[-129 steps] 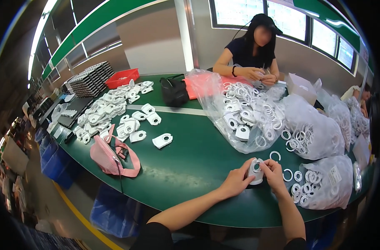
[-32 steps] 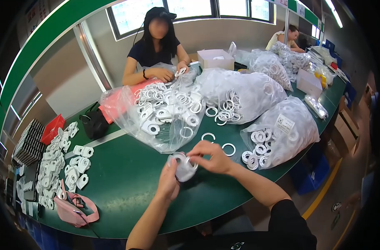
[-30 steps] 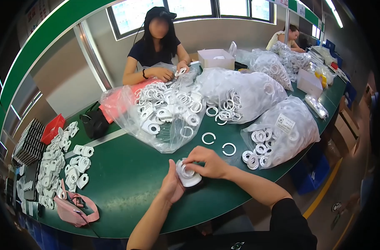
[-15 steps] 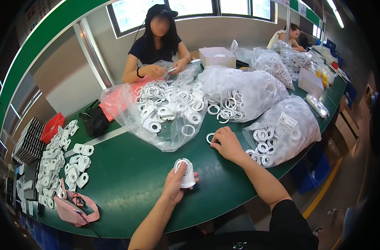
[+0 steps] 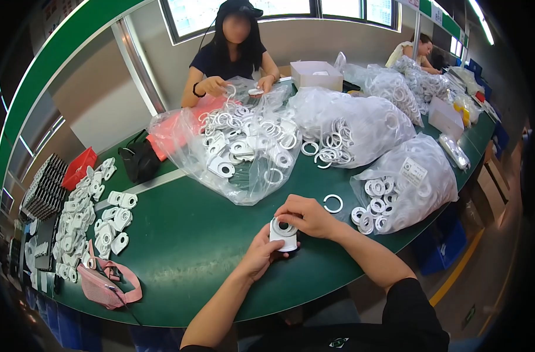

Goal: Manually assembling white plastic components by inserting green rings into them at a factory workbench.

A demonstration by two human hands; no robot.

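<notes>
My left hand (image 5: 262, 253) grips a flat white plastic piece (image 5: 283, 242) with a rounded end and a round opening, thumb across its straight end. My right hand (image 5: 301, 214) is closed, its fingertips pinching a white ring (image 5: 277, 223) against the rounded end; the fingers partly cover it. Right of that hand, a white open ring (image 5: 333, 203) with a gap lies on the green table (image 5: 208, 258). Beyond it, a clear bag (image 5: 417, 185) spills white round parts (image 5: 366, 222).
Across the table, a person (image 5: 235, 58) handles white parts over an open plastic bag (image 5: 244, 182). Another full bag (image 5: 367, 126) stands beside it. At left lie piled white pieces (image 5: 73, 226), a pink waist bag (image 5: 106, 287), a black bag (image 5: 139, 161) and a red bin (image 5: 79, 168).
My right hand has moved from the table toward me and left, bringing a white ring to the piece in my left hand. An open ring now shows where the hand was. The view has shifted slightly.
</notes>
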